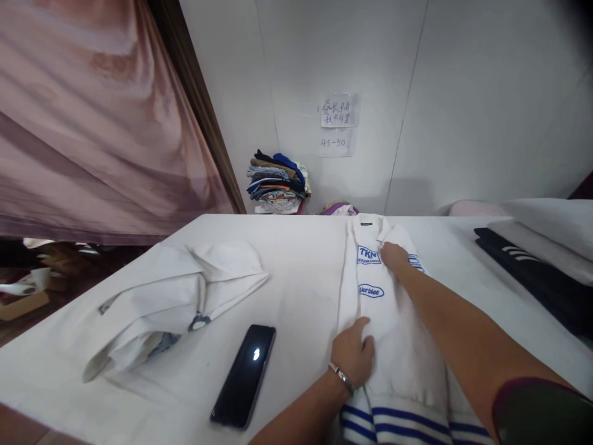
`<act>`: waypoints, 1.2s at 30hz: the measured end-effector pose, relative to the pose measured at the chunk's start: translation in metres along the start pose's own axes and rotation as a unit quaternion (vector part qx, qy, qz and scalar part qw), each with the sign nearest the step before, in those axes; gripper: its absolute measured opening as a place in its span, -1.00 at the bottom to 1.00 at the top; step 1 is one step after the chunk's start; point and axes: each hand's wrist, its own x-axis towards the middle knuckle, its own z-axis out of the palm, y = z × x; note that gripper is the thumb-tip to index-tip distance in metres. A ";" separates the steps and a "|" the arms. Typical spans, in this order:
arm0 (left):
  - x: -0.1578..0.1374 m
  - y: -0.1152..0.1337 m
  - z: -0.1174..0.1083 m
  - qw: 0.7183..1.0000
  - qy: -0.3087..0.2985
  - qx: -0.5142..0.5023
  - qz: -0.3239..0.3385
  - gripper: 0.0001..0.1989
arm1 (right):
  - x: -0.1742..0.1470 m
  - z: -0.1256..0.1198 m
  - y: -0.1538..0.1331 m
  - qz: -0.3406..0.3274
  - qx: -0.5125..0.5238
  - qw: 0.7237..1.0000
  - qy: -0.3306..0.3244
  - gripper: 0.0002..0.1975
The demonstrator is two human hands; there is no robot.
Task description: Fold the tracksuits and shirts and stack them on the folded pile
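A white jacket (389, 334) lies lengthwise on the table, with blue "TKN" lettering, a blue oval patch and blue stripes along its hem. Its collar points to the far edge. My right hand (393, 254) is closed on the cloth of the front just below the collar. Nearer to me, my left hand (353, 352), with a silver bracelet on the wrist, has its fingers curled at the left side of the jacket and grips the cloth there. My right forearm crosses over the jacket's right side and hides part of it.
The white table (301, 272) also bears a black phone (244, 377) and a crumpled white garment (162, 303) at left. Dark folded clothing (532, 272) lies at right. Behind the far edge stands a stack of folded clothes (278, 182). A pink curtain (102, 111) hangs at left.
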 end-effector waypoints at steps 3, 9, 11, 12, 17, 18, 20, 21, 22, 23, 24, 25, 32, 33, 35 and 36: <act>0.000 0.000 0.000 1.000 -0.001 0.005 -0.011 -0.55 | 0.002 -0.001 0.003 -0.004 0.000 1.000 -0.006 -0.65; -0.002 0.010 -0.005 0.993 -0.026 0.114 -0.017 -0.54 | -0.002 -0.015 -0.015 -0.091 0.013 0.995 0.043 -0.52; -0.002 0.013 -0.007 0.990 -0.029 0.134 -0.013 -0.54 | -0.010 -0.007 -0.020 -0.173 0.008 0.984 0.050 -0.46; -0.002 0.013 -0.007 0.990 -0.030 0.139 -0.011 -0.54 | -0.014 0.000 -0.021 -0.216 0.002 0.976 0.039 -0.44; 0.000 0.011 -0.008 0.988 -0.033 0.150 -0.007 -0.54 | -0.027 0.033 -0.017 -0.266 -0.003 0.964 -0.015 -0.43; 0.000 0.010 -0.008 0.988 -0.034 0.152 -0.006 -0.54 | -0.027 0.035 -0.017 -0.263 0.003 0.965 -0.014 -0.43; 0.001 0.009 -0.008 0.987 -0.035 0.154 -0.001 -0.55 | -0.024 0.030 -0.016 -0.259 0.018 0.966 -0.013 -0.45; 0.001 0.009 -0.008 0.987 -0.035 0.155 0.002 -0.55 | -0.022 0.025 -0.014 -0.253 0.028 0.967 -0.008 -0.48; 0.001 0.009 -0.008 0.987 -0.034 0.155 0.005 -0.56 | -0.019 0.019 -0.010 -0.243 0.039 0.969 0.002 -0.51; 0.001 0.009 -0.007 0.987 -0.033 0.156 0.007 -0.56 | -0.017 0.012 -0.004 -0.224 0.050 0.973 0.017 -0.53; 0.001 0.009 -0.007 0.987 -0.032 0.157 0.009 -0.56 | -0.014 0.005 0.005 -0.197 0.060 0.978 0.036 -0.54; 0.001 0.008 -0.007 0.987 -0.031 0.159 0.010 -0.57 | -0.011 -0.002 0.016 -0.162 0.068 0.983 0.056 -0.55; 0.002 0.006 -0.005 0.985 -0.023 0.167 0.016 -0.58 | 0.007 -0.018 0.090 0.063 0.120 0.988 0.078 -0.61; 0.002 0.006 -0.005 0.985 -0.024 0.168 0.015 -0.59 | 0.010 -0.016 0.093 0.065 0.132 0.986 0.076 -0.64; 0.002 0.006 -0.006 0.985 -0.027 0.169 0.011 -0.59 | 0.015 -0.010 0.092 0.060 0.158 0.983 0.079 -0.69; 0.002 0.007 -0.006 0.985 -0.029 0.171 0.010 -0.59 | 0.018 -0.007 0.091 0.056 0.171 0.980 0.082 -0.70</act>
